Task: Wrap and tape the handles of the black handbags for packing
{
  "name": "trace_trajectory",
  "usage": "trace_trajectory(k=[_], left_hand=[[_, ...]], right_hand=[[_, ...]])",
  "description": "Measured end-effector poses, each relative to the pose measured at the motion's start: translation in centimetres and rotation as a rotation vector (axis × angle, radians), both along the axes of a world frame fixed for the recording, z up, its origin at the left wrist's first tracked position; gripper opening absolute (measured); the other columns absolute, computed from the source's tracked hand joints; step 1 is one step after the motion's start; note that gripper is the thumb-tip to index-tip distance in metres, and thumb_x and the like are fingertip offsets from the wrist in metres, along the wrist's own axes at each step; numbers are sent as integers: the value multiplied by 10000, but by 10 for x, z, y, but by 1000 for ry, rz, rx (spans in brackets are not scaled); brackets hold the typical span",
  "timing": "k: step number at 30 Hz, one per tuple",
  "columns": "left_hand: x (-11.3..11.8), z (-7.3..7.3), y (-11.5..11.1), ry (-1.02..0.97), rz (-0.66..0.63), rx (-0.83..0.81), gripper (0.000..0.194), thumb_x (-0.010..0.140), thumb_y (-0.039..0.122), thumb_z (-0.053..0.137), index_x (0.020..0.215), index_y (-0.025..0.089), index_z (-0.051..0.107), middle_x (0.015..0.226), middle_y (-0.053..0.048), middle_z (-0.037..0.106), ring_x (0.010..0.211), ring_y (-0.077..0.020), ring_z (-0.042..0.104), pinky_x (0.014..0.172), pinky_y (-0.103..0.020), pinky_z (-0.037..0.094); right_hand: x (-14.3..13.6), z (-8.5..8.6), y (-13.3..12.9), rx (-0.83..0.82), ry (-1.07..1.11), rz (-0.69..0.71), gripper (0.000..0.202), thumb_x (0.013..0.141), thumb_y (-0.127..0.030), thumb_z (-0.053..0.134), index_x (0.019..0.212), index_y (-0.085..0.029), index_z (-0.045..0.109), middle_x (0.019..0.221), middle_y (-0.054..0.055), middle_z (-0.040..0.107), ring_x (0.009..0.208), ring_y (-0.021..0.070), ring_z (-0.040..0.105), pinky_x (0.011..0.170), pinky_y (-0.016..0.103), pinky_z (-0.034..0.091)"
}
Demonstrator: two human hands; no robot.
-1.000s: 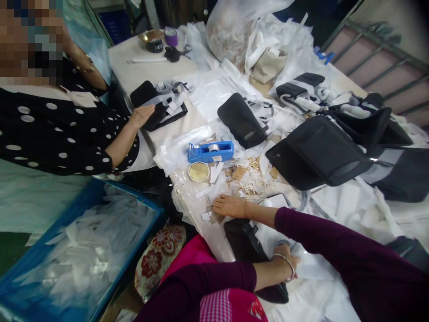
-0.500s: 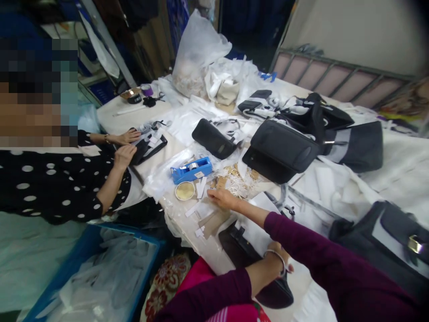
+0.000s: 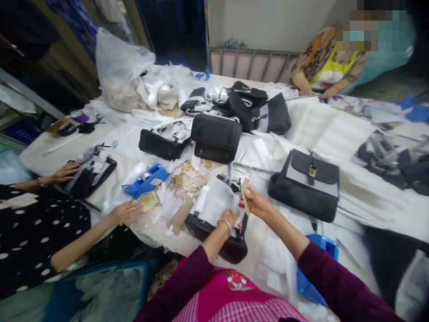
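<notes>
Hiding part of wide black leather-look bag (image 3: 236, 249): thin white sheet (image 3: 216, 199), L hand (image 3: 230, 219) on it, can't tell its grip; R hand (image 3: 257, 202) pinches long tan card-like strip (image 3: 245, 185) abt mid-way

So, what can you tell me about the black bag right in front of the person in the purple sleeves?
The bag looks like smooth, slightly shiny leather, with rounded corners. It lies at the near edge of the table, and a white sheet covers much of its upper side. The left hand rests on the sheet and bag. The right hand holds a tan strip by its right side; whether the strip touches it, I can't tell. Its closure is not clear.
</notes>
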State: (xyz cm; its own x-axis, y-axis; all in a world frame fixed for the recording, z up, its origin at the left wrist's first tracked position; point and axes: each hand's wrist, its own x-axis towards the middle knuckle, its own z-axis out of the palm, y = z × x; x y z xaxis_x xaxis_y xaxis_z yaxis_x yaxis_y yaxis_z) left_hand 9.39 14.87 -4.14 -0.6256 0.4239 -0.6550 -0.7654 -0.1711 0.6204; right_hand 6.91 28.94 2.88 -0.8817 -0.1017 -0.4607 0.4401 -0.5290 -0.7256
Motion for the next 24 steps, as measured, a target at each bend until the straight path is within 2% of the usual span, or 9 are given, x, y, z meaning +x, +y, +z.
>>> trace_trajectory(k=[4, 7, 11, 16, 21, 24], left_hand=[[-1, 12, -2, 48, -18, -26, 400, 681, 387, 751, 894, 201, 469, 617, 65, 511, 413, -81, 455, 437, -237, 398], [-1, 24, -4, 70, -42, 2, 491, 626, 440, 788, 924, 181, 496, 659, 49, 521, 441, -79, 471, 469, -251, 415], [-1, 34, -5, 74, -58, 14, 556, 590, 465, 819, 933, 171, 496, 668, 47, 516, 433, -70, 459, 470, -258, 413], [-2, 33, -6, 47, -77, 10, 588, 575, 466, 840, 919, 178, 460, 672, 43, 518, 455, -90, 494, 501, -288, 450], [-4, 30, -8, 19, -108, 1, 573, 616, 448, 827, 972, 180, 466, 719, 25, 544, 483, -95, 518, 534, -292, 462], [-4, 29, -11, -2, -126, -12, 545, 639, 431, 818, 970, 183, 462, 729, 17, 557, 492, -102, 534, 537, -289, 464]], right_hand=[[60, -19, 36, 153, -159, 54, 341, 731, -349, 671, 869, -248, 376, 636, -82, 535, 505, 115, 558, 605, 302, 515], [76, -27, 44, 195, -218, 88, 256, 711, -268, 667, 789, -213, 429, 584, -51, 554, 510, 139, 591, 567, 286, 519], [68, -31, 44, 299, -327, 178, 121, 711, -127, 614, 680, -172, 506, 463, -2, 563, 406, 166, 569, 419, 247, 465], [49, -34, 41, 439, -440, 237, 171, 690, -15, 573, 588, -148, 542, 368, 30, 536, 322, 169, 516, 327, 232, 411], [34, -34, 42, 494, -542, 277, 161, 665, 24, 583, 571, -107, 580, 353, 48, 529, 295, 153, 485, 311, 229, 415], [29, -37, 45, 500, -596, 277, 170, 710, -14, 597, 568, -102, 565, 345, 42, 511, 291, 134, 468, 303, 209, 397]])
